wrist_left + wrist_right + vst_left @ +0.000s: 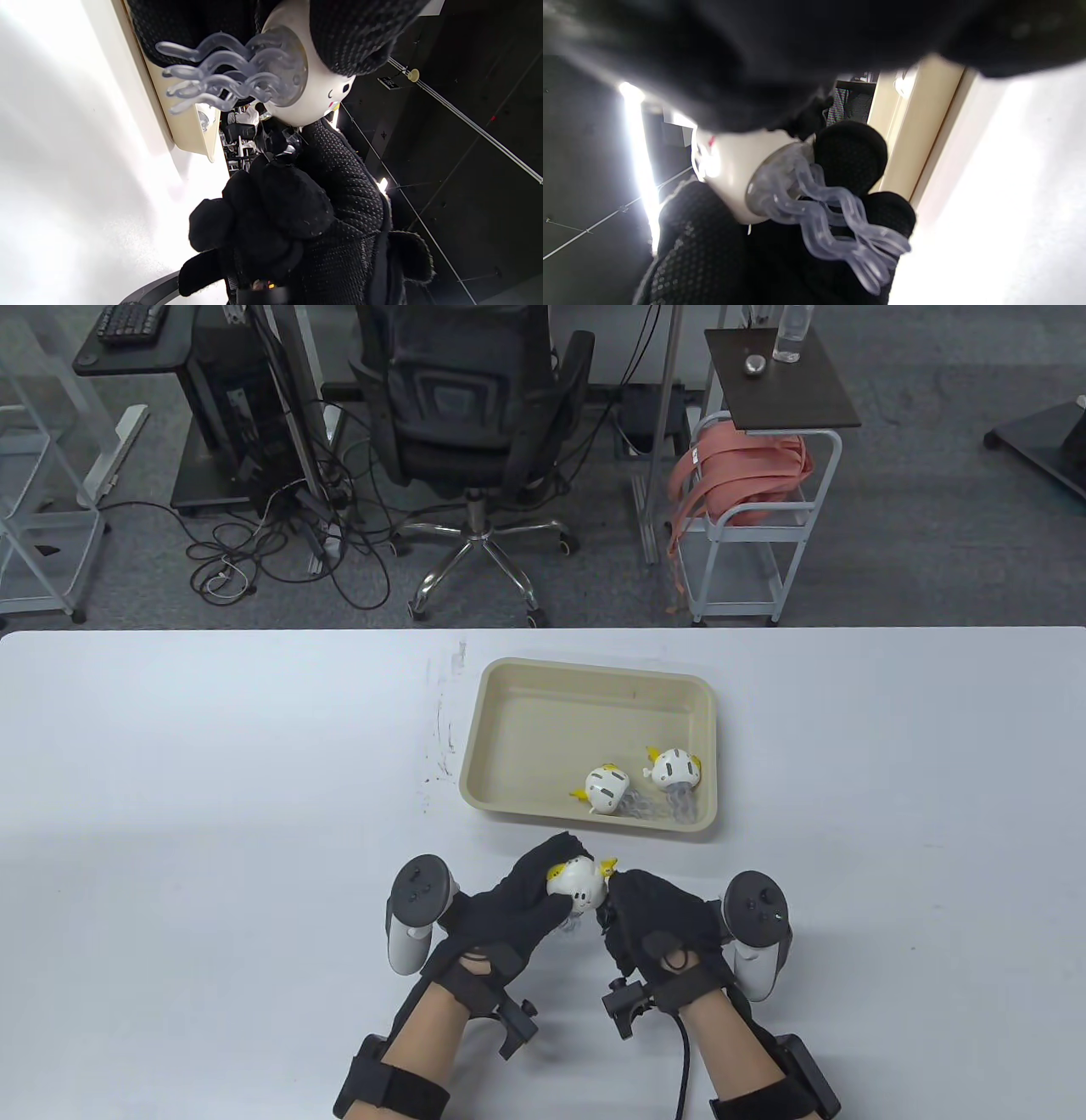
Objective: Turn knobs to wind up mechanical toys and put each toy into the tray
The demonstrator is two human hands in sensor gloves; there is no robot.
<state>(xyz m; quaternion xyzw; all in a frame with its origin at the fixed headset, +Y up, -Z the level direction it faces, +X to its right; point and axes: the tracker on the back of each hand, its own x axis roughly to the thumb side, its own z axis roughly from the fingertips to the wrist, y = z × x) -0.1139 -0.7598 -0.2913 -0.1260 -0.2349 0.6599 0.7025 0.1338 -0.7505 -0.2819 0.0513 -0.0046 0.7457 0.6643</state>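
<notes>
The white worktop (212, 814) carries a beige tray (594, 678) set a little beyond the hands, and two white jellyfish wind-up toys already lie in its near right part: one on the left (605, 789) and one on the right (676, 768), close together, their clear tentacles trailing toward the near wall.

Just in front of the tray, both gloved hands meet above the worktop around a third jellyfish toy (579, 886). The left hand (509, 908) cups the white dome, fingers curled over its top and side. The right hand (657, 920) closes in from the other side with its fingers bunched at the yellow knob (608, 866), which looks like the winder; the exact pinch is hidden by the glove.

The toy looks small, light and hard-shelled, with a smooth rounded dome that could slip in fabric gloves, so a wrapping hold on the body suits it. The translucent wavy tentacles (220, 72) under the dome look soft and bendy and hang free; they are a poor place to take hold. Winding probably wants the body held firm while only the knob turns.
</notes>
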